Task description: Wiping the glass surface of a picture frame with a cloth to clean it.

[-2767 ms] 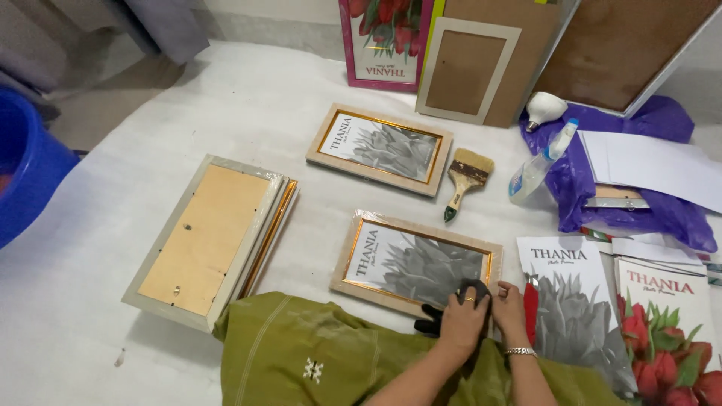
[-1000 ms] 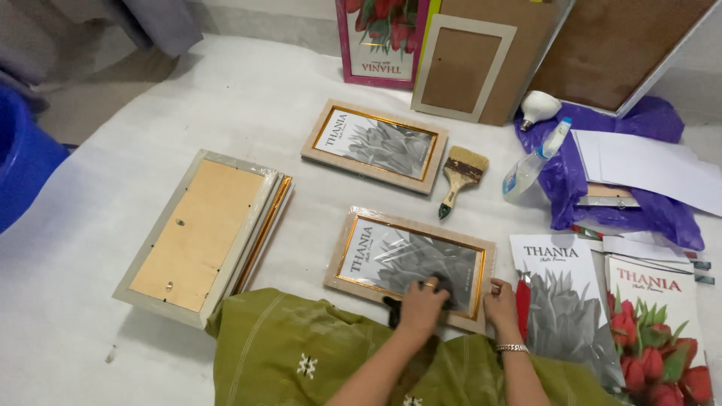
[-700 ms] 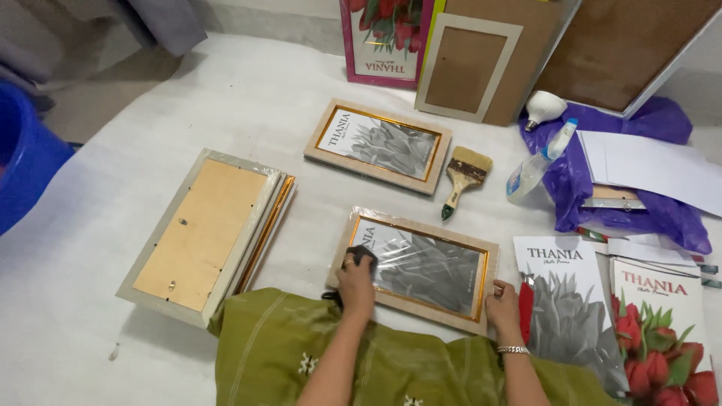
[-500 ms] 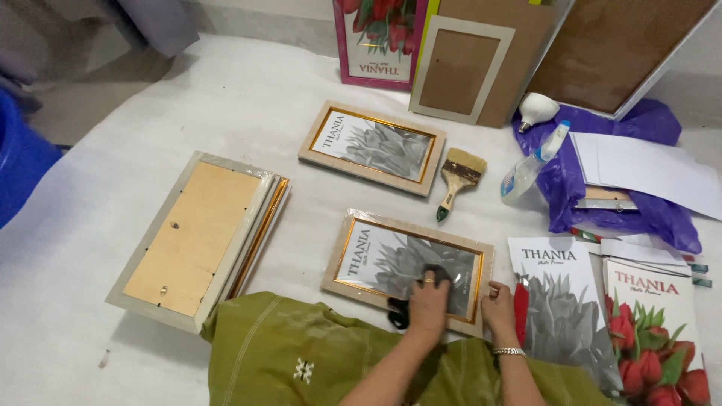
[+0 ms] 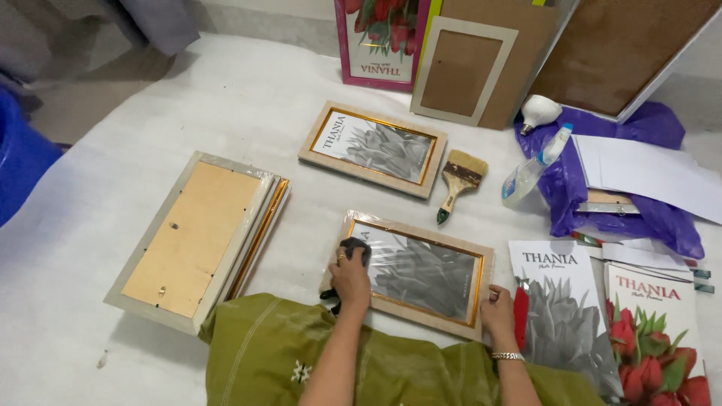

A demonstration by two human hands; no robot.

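A light wooden picture frame with a gold inner edge lies flat in front of me, showing a grey flower print under glass. My left hand presses a black cloth onto the glass at the frame's left end. My right hand grips the frame's near right corner, a bracelet on its wrist. My green clothing fills the bottom of the view.
A second matching frame lies farther back. Stacked frames lie face down at left. A paintbrush, spray bottle, purple sheet with white papers and flower prints sit at right. Boards lean on the wall; a blue tub stands far left.
My left hand has slid the black cloth back and forth over the glass, from its right end to its left end. My right hand stays on the near right corner.
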